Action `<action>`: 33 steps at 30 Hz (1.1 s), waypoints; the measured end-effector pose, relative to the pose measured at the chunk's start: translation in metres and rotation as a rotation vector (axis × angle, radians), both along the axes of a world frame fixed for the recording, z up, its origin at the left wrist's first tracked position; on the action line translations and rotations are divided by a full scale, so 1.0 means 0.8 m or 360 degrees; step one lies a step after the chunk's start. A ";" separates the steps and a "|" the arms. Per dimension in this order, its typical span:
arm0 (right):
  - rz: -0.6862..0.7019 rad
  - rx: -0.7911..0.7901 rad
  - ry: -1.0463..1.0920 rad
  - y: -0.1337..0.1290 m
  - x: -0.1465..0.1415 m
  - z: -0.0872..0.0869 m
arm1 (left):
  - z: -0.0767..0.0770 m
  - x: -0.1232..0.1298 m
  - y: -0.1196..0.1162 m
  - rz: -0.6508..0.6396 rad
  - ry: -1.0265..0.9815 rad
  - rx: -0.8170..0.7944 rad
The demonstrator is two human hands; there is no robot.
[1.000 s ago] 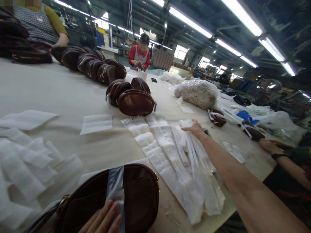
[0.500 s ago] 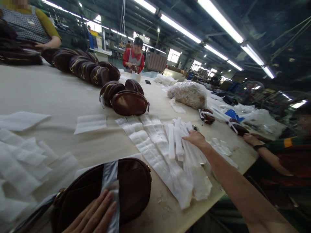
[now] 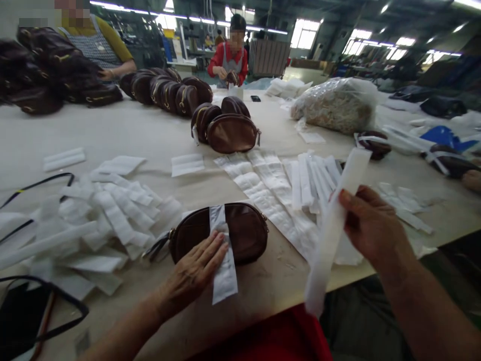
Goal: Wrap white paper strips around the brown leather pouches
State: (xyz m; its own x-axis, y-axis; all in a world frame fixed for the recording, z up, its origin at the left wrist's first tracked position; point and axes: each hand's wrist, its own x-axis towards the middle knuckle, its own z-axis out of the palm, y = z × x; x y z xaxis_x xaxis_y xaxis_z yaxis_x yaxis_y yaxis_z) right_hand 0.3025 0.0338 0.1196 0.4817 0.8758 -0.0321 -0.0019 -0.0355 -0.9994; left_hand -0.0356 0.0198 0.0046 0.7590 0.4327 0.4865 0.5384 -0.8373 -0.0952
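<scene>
A dark brown oval bag (image 3: 246,233) lies on the table in front of me, with a pale, shiny strip (image 3: 225,281) running across its middle and past its lower edge. My left hand (image 3: 201,260) rests flat on the bag and the strip, fingers stretched out. Between thumb and fingers, my right hand (image 3: 366,220) pinches a long white foam strip (image 3: 334,225), raised above the table's front edge. Behind it, a bundle of narrow white strips (image 3: 306,183) lies over wider padded white sheets (image 3: 259,193).
White foam pieces (image 3: 116,210) are heaped at the left, near black cords and a dark phone-like device (image 3: 24,316). Brown bags (image 3: 233,133) stand farther back, beside a plastic-wrapped bundle (image 3: 338,105). Two people (image 3: 231,60) (image 3: 101,45) are across the table; another person's hand (image 3: 471,179) is at right.
My right hand has come back from the strip bundle and lifted one white strip. My left hand remains on the bag. The view has turned right and tilted down.
</scene>
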 end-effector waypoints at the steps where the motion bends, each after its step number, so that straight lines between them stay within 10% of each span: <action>1: 0.0074 -0.0135 0.0226 -0.022 -0.020 -0.012 | 0.002 0.000 0.002 -0.0011 0.0017 0.0009; 9: 0.0372 -0.0724 0.1249 -0.097 -0.142 -0.111 | 0.027 -0.003 0.018 -0.0105 0.0194 -0.0065; 21: 0.0192 -0.0549 0.1282 -0.083 -0.186 -0.137 | 0.053 -0.004 0.027 -0.0114 0.0210 -0.0271; 33: 0.0599 -0.0590 0.0957 -0.070 -0.166 -0.146 | 0.002 0.013 0.002 0.0054 0.0016 0.0110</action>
State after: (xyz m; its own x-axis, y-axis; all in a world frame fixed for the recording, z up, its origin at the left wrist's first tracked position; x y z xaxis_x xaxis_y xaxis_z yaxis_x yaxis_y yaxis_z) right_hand 0.1693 -0.0225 0.0031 -0.0364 0.8576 -0.5131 -0.4582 -0.4706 -0.7541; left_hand -0.0249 0.0217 0.0063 0.7497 0.4237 0.5084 0.5649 -0.8099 -0.1581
